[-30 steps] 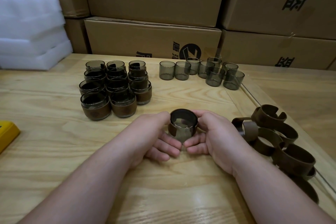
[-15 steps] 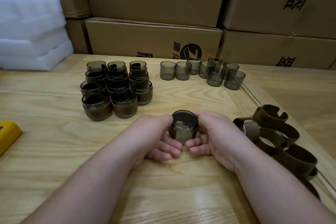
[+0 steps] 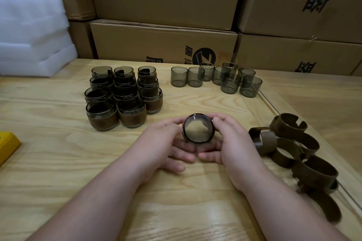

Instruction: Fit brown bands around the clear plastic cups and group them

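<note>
Between my two hands I hold one smoky clear cup [image 3: 198,130], tipped so its round end faces me, with a brown band around its wall. My left hand [image 3: 162,143] grips its left side, thumb on top and fingers beneath. Gripping the right side the same way is my right hand [image 3: 231,143]. Several banded cups [image 3: 121,101] stand grouped at the left rear of the wooden table [image 3: 49,152]. Bare clear cups [image 3: 217,79], several of them, stand at the rear centre. A pile of loose brown bands [image 3: 293,148] lies at the right.
Stacked cardboard boxes [image 3: 162,43] line the back of the table. White foam sheets [image 3: 33,33] are piled at the far left. A yellow object [image 3: 7,145] pokes in at the left edge. A seam in the tabletop runs past the band pile.
The cup in my hands has tipped from nearly upright toward me, so its round end now faces the camera. Both hands stay around it in the same spot.
</note>
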`<act>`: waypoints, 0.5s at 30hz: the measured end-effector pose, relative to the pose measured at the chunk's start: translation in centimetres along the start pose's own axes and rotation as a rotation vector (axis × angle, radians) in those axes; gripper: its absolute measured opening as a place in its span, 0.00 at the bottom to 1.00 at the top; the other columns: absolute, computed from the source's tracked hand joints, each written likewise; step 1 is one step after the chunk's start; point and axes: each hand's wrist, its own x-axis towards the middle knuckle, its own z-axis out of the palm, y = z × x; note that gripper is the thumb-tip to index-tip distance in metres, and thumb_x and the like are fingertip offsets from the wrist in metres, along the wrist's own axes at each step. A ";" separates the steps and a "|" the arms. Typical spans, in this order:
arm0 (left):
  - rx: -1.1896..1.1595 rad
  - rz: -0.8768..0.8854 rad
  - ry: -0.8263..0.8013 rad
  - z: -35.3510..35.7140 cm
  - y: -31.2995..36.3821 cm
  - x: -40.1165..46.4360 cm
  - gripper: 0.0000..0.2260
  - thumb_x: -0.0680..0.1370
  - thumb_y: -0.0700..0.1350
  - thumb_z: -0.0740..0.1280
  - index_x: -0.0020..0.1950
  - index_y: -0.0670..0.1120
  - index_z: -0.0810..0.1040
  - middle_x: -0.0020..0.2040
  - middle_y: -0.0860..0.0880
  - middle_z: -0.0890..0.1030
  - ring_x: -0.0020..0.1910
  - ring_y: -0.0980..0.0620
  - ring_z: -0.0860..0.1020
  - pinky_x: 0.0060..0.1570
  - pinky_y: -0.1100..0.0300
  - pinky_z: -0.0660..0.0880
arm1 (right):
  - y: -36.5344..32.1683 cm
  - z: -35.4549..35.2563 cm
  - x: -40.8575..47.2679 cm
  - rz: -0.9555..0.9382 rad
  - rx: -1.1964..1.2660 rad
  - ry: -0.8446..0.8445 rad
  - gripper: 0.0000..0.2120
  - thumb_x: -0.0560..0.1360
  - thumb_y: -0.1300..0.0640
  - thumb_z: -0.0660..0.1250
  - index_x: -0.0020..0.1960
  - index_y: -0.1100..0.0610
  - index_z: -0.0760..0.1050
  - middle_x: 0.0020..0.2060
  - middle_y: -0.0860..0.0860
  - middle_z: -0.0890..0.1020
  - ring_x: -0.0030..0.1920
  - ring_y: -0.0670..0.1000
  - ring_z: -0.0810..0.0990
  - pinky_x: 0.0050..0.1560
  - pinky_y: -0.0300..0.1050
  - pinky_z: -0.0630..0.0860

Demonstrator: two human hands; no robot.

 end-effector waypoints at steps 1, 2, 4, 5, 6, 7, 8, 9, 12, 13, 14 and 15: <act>-0.034 0.021 -0.001 0.0 0.0 -0.1 0.12 0.86 0.48 0.59 0.57 0.60 0.81 0.45 0.40 0.88 0.40 0.44 0.88 0.24 0.58 0.79 | 0.1 0.0 -0.1 -0.027 0.008 0.001 0.10 0.84 0.52 0.62 0.51 0.46 0.81 0.44 0.50 0.87 0.36 0.55 0.86 0.33 0.49 0.84; -0.060 0.049 -0.004 0.0 0.0 -0.1 0.11 0.86 0.49 0.60 0.59 0.61 0.80 0.46 0.41 0.88 0.42 0.44 0.88 0.24 0.57 0.79 | 0.3 0.0 -0.2 -0.057 0.007 0.000 0.09 0.84 0.52 0.63 0.50 0.45 0.81 0.46 0.50 0.87 0.41 0.56 0.88 0.35 0.51 0.84; -0.085 0.111 -0.009 0.0 -0.3 -0.2 0.10 0.85 0.49 0.62 0.59 0.63 0.79 0.48 0.45 0.88 0.44 0.44 0.88 0.25 0.56 0.80 | 0.6 0.1 -0.3 -0.111 -0.004 -0.006 0.06 0.83 0.53 0.64 0.52 0.44 0.79 0.51 0.49 0.85 0.48 0.54 0.88 0.39 0.53 0.85; -0.089 0.138 -0.012 -0.1 -0.4 -0.2 0.10 0.85 0.49 0.63 0.58 0.64 0.79 0.48 0.47 0.88 0.44 0.45 0.88 0.25 0.56 0.80 | 0.7 0.1 -0.4 -0.126 -0.003 -0.010 0.06 0.83 0.54 0.65 0.55 0.45 0.78 0.53 0.49 0.84 0.49 0.52 0.87 0.40 0.53 0.86; -0.090 0.157 -0.019 -0.1 -0.5 -0.2 0.10 0.85 0.49 0.63 0.59 0.65 0.78 0.47 0.49 0.88 0.44 0.46 0.88 0.26 0.55 0.81 | 0.8 0.1 -0.3 -0.130 0.004 -0.015 0.07 0.83 0.55 0.64 0.58 0.46 0.76 0.55 0.49 0.84 0.50 0.52 0.87 0.40 0.53 0.86; -0.090 0.165 -0.030 -0.2 -0.5 -0.1 0.11 0.84 0.49 0.64 0.61 0.66 0.77 0.46 0.50 0.88 0.43 0.46 0.87 0.27 0.55 0.81 | 0.8 0.0 -0.3 -0.122 0.022 -0.027 0.09 0.83 0.56 0.64 0.62 0.47 0.75 0.57 0.50 0.83 0.51 0.52 0.87 0.40 0.52 0.85; -0.095 0.163 -0.048 -0.4 -0.6 -0.1 0.13 0.84 0.49 0.65 0.63 0.66 0.76 0.46 0.50 0.87 0.42 0.46 0.87 0.27 0.55 0.81 | 0.8 -0.1 -0.3 -0.107 0.048 -0.045 0.12 0.83 0.56 0.63 0.65 0.48 0.74 0.58 0.50 0.83 0.52 0.53 0.87 0.40 0.51 0.85; -0.102 0.150 -0.074 -0.5 -0.6 -0.1 0.15 0.83 0.49 0.67 0.66 0.67 0.75 0.47 0.49 0.87 0.42 0.46 0.86 0.28 0.55 0.81 | 0.8 -0.2 -0.2 -0.092 0.072 -0.070 0.13 0.83 0.55 0.63 0.67 0.49 0.74 0.59 0.52 0.84 0.53 0.56 0.86 0.41 0.52 0.84; -0.073 0.132 -0.168 -0.9 -0.6 -0.2 0.19 0.77 0.57 0.70 0.68 0.61 0.76 0.53 0.45 0.85 0.40 0.48 0.83 0.30 0.56 0.80 | 0.5 -0.5 0.0 -0.074 0.122 -0.211 0.19 0.81 0.48 0.64 0.68 0.56 0.76 0.55 0.56 0.86 0.53 0.63 0.85 0.42 0.55 0.80; -0.050 0.139 -0.188 -1.0 -0.7 -0.2 0.20 0.77 0.59 0.71 0.67 0.59 0.76 0.53 0.45 0.85 0.39 0.49 0.82 0.30 0.56 0.80 | 0.3 -0.5 0.0 -0.068 0.155 -0.273 0.21 0.80 0.48 0.63 0.67 0.59 0.76 0.53 0.57 0.86 0.49 0.61 0.85 0.40 0.53 0.80; -0.029 0.148 -0.202 -1.0 -0.8 -0.2 0.19 0.77 0.60 0.71 0.66 0.57 0.77 0.52 0.45 0.85 0.39 0.50 0.82 0.31 0.56 0.80 | 0.1 -0.4 0.0 -0.055 0.196 -0.325 0.22 0.78 0.49 0.62 0.66 0.61 0.76 0.51 0.58 0.86 0.45 0.58 0.85 0.37 0.50 0.80; -0.010 0.158 -0.212 -1.0 -0.9 -0.2 0.19 0.76 0.60 0.68 0.65 0.56 0.77 0.50 0.45 0.85 0.39 0.51 0.82 0.31 0.56 0.80 | 0.0 -0.4 0.0 -0.040 0.234 -0.361 0.23 0.77 0.50 0.62 0.66 0.63 0.75 0.49 0.58 0.86 0.42 0.56 0.85 0.35 0.48 0.80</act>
